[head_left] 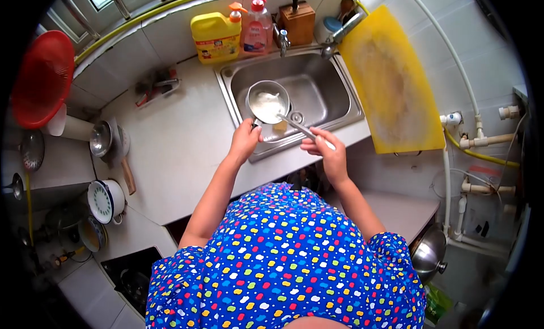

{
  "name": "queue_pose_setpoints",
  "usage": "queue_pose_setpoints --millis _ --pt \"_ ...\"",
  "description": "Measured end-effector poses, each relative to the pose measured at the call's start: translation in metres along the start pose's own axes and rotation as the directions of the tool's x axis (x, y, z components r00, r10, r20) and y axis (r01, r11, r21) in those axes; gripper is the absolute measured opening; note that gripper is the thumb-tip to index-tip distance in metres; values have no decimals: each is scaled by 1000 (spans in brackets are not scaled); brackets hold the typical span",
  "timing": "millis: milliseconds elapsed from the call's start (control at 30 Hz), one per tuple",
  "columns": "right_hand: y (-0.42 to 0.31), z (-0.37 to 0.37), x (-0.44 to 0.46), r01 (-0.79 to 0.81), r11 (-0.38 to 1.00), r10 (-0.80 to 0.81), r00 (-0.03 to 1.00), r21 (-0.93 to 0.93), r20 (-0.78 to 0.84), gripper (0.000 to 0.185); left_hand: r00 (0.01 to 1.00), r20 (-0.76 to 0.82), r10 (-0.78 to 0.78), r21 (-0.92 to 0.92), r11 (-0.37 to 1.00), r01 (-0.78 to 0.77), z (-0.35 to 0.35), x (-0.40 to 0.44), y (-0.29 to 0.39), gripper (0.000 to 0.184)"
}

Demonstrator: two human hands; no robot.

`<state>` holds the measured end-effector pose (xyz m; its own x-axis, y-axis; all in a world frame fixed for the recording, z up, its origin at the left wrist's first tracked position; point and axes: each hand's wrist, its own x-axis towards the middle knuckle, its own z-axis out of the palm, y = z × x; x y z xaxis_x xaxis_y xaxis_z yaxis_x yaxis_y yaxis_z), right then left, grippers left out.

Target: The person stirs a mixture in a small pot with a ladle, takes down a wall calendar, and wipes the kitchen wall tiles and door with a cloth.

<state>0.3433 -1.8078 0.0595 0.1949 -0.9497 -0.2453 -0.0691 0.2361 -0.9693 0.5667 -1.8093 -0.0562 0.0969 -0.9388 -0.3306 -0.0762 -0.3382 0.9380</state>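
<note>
My left hand (246,141) is closed around the handle of a small round metal pan (250,100), held over the left part of the sink (322,85). White powdery or pasty stuff (266,107) covers the pan's bottom; I cannot tell which it is. Between the fingers of my right hand (328,152) is a long metal utensil (306,129), slanting down to the left. Its tip reaches the white stuff, so the shape of that end is hidden. A yellowish sponge-like piece (280,126) lies in the sink just below the pan.
Behind the sink stand a faucet (284,39), a yellow jug (216,39), a pink bottle (256,29) and a wooden knife block (297,22). A yellow cutting board (391,85) leans at the right. Leftward are a cleaver (128,173), an enamel pot (106,201) and a red basin (42,80).
</note>
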Motion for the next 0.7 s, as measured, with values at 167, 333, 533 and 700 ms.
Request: queue_pose_setpoints --millis 167,333,533,700 --pt "-3 -8 0 -73 981 76 997 178 -7 35 999 30 -27 -86 996 29 -2 -5 5 10" --pt "-21 -8 -10 142 990 -142 989 -17 30 34 999 12 -32 -119 992 33 -3 -5 5 12" --pt "-23 -12 -3 573 697 -556 811 -430 180 31 999 -3 -33 -141 990 32 -3 -11 13 11" --pt "-15 -15 4 685 207 -568 666 -699 484 30 999 38 -22 -96 995 25 -2 -12 18 11"
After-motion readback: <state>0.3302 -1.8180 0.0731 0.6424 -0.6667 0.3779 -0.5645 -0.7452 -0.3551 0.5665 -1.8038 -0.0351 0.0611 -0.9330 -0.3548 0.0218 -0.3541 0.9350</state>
